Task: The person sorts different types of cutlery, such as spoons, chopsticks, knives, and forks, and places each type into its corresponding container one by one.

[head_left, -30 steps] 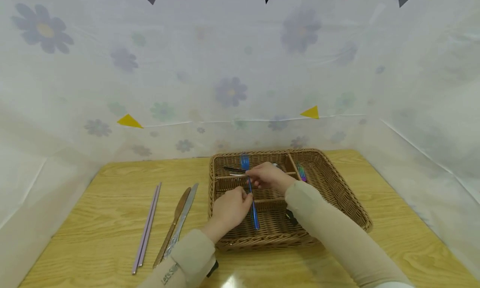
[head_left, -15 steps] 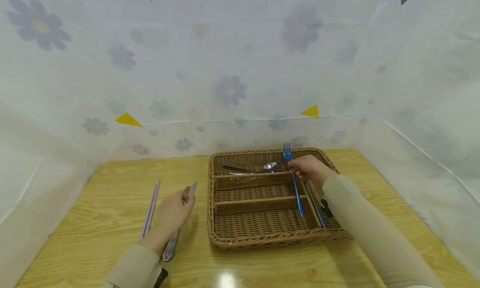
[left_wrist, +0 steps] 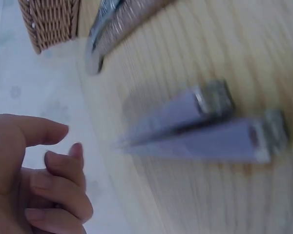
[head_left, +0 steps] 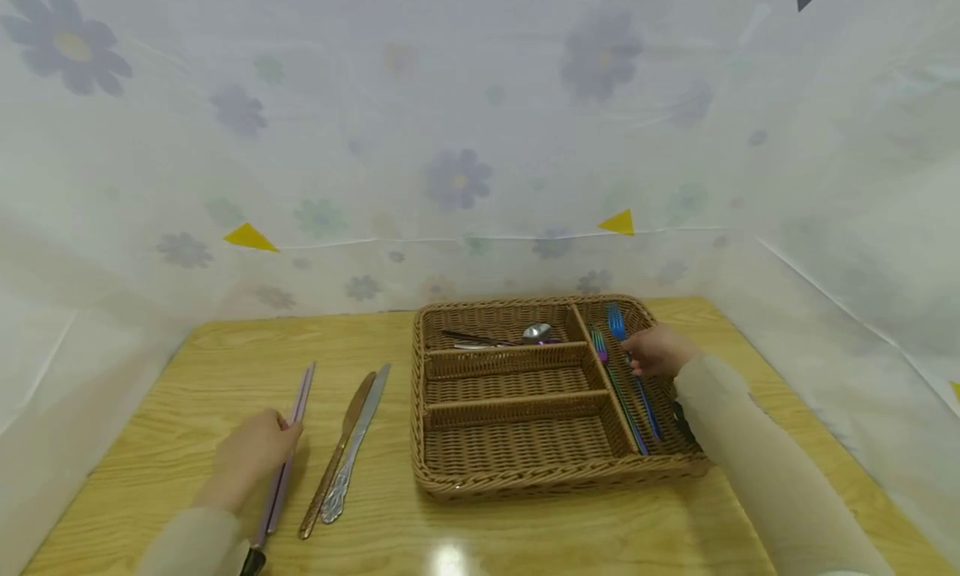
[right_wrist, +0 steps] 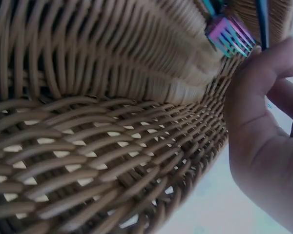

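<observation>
My right hand pinches a blue fork by its handle, inside the right-hand compartment of the wicker basket. The fork's tines point to the back. To its left in that compartment lies a rainbow-coloured fork; the right wrist view shows its tines beside my fingers. At the left, my left hand is over a pair of lilac chopsticks on the table. In the left wrist view its fingers are loosely bent, thumb and forefinger apart, with nothing between them.
A copper-coloured knife and a silver knife lie side by side between the chopsticks and the basket. In the basket's back-left compartment are a spoon and several thin utensils. Floral cloth hangs around the wooden table.
My right hand has carried the blue fork rightwards from the middle of the basket and down into the right compartment. My left hand has left the basket and passed over the knives to the chopsticks.
</observation>
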